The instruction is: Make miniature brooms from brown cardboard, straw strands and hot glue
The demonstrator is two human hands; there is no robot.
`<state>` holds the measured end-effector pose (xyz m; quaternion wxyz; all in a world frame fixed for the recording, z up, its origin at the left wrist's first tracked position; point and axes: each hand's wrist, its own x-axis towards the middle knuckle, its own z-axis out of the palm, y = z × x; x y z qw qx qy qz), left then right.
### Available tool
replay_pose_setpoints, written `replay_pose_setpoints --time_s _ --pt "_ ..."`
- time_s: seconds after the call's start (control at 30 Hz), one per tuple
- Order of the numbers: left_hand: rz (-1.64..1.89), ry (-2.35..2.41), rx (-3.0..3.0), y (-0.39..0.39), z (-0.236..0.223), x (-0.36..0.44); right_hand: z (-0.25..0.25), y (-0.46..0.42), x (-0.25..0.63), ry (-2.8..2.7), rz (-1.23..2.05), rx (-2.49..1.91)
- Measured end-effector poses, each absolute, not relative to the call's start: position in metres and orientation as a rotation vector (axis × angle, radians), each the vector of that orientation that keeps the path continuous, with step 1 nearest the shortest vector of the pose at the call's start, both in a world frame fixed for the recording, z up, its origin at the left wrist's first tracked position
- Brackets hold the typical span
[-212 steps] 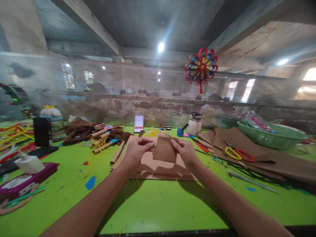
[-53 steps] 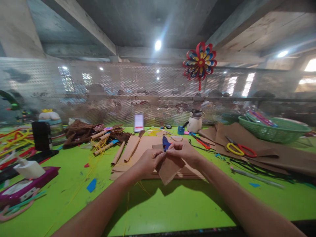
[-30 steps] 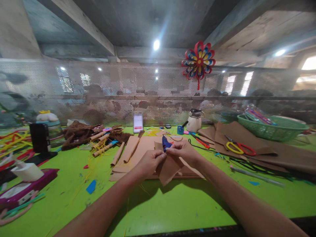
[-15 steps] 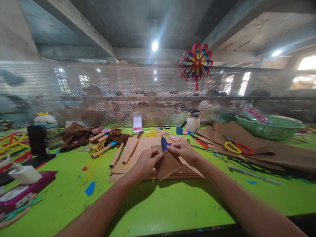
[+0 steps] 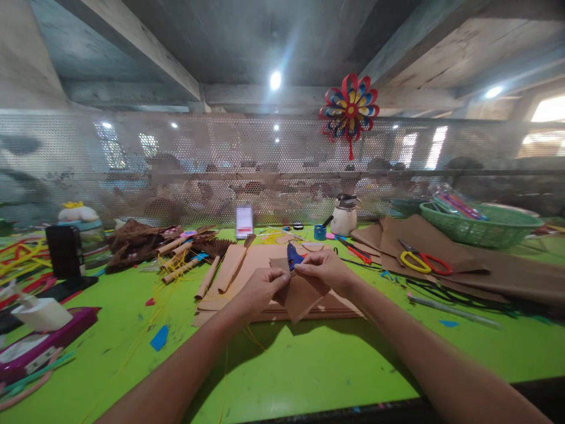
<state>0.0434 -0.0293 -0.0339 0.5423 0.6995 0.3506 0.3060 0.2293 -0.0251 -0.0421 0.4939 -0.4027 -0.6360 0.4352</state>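
A piece of brown paper (image 5: 304, 296) is pinched between my two hands, its lower corner hanging down toward me. My left hand (image 5: 263, 290) is closed on its left upper edge, with thumb and fingers pressed together. On the other side, my right hand (image 5: 327, 268) pinches the upper edge, fingertips close to the left thumb. Just behind the fingertips shows a blue glue gun (image 5: 294, 254), partly hidden by my right hand. Under all of this lies a stack of brown paper sheets (image 5: 260, 259).
Rolled paper tubes (image 5: 207, 280) lie to the left, near a phone on a stand (image 5: 65, 253) and a purple power strip (image 5: 79, 324). Scissors (image 5: 426, 263) rest on brown paper at right, before a green basket (image 5: 477, 227). A white kettle (image 5: 343, 218) stands behind.
The paper's lower corner has swung slightly to the right. Both hands keep their pinch in nearly the same place, and the view has shifted a little.
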Motion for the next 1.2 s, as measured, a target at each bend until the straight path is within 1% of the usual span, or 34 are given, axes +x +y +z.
replay_pose_setpoints --time_s 0.3,0.53,0.63,0.7,0.87,1.2 --pt "0.637 0.786 1.692 -0.029 -0.036 0.043 -0.039 -0.025 0.232 -1.484 1.121 -0.997" --pt "0.566 0.759 1.696 -0.029 -0.035 0.039 -0.039 -0.027 0.235 -1.580 1.184 -0.956" --pt "0.554 0.713 1.707 -0.030 -0.035 0.039 -0.038 -0.029 0.235 -1.620 1.134 -0.952" --pt "0.580 0.710 1.747 -0.029 -0.034 0.040 -0.038 -0.029 0.234 -1.614 1.090 -0.961" --pt "0.726 0.812 1.892 -0.022 -0.036 0.040 -0.036 -0.028 0.235 -1.539 1.096 -0.965" --pt "0.572 0.779 2.020 -0.010 -0.036 0.029 -0.039 -0.025 0.236 -1.561 1.144 -0.999"
